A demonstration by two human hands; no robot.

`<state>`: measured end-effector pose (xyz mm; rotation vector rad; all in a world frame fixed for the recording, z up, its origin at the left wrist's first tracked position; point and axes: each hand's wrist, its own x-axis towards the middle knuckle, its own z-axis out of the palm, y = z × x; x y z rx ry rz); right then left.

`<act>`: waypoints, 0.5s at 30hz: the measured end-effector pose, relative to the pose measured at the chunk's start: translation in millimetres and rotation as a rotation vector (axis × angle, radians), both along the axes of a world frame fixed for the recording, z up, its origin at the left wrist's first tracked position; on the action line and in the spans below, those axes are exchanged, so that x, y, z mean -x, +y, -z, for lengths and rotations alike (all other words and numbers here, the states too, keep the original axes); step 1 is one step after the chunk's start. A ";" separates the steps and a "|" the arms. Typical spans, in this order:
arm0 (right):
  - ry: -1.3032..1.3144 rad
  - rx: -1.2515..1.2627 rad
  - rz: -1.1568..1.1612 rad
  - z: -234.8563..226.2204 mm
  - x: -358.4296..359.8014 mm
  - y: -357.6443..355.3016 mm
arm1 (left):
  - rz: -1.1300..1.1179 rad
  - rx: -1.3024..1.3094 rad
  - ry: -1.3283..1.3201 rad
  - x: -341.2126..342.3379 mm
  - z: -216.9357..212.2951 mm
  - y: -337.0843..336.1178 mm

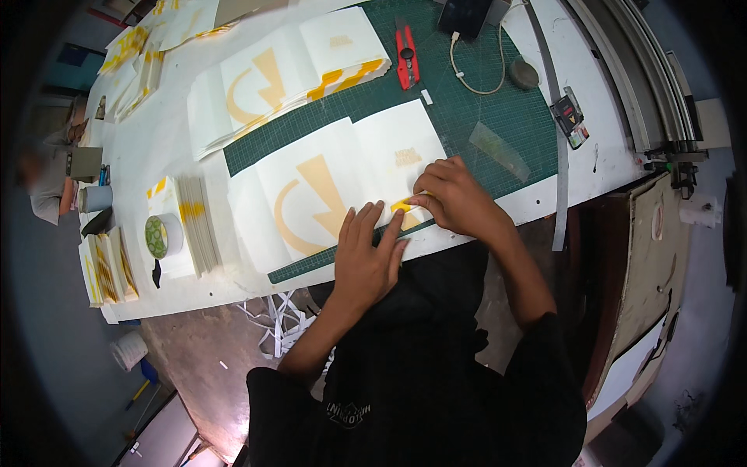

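A white printed paper sheet with pale orange shapes lies creased on the green cutting mat, close to the table's front edge. My left hand rests on its near edge with fingers stretched and apart, the index fingertip beside a yellow folded strip. My right hand pinches that near edge at the yellow flap, thumb and fingers together. Behind it lies a stack of similar sheets with yellow edges. A red utility knife lies on the mat, to the right of the stack.
At left stand a tape roll and folded paper bundles. To the right are a dark round object, a white cable, a clear strip and a long metal ruler. A person is at the far left.
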<state>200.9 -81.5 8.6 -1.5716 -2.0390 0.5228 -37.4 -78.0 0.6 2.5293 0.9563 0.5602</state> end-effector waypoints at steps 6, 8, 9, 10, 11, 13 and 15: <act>0.022 -0.042 0.037 1.9 1.9 -3.4 | -0.096 -0.016 0.010 -12.8 7.1 -20.2; 0.026 -0.051 0.043 3.6 1.9 -4.2 | -0.106 -0.022 0.015 -13.8 7.6 -21.9; 0.029 -0.055 0.043 4.3 1.9 -4.2 | -0.109 -0.022 0.013 -13.9 8.1 -22.2; 0.031 -0.059 0.045 5.1 1.9 -4.3 | -0.110 -0.022 0.011 -14.0 8.6 -22.4; 0.031 -0.067 0.050 6.1 2.0 -4.6 | -0.110 -0.025 0.012 -14.2 9.2 -22.6; 0.029 -0.082 0.065 8.4 1.9 -5.5 | -0.108 -0.031 0.012 -14.2 10.1 -22.6; 0.007 -0.082 0.117 8.3 -2.2 -5.8 | -0.110 -0.040 0.025 -13.7 10.8 -22.8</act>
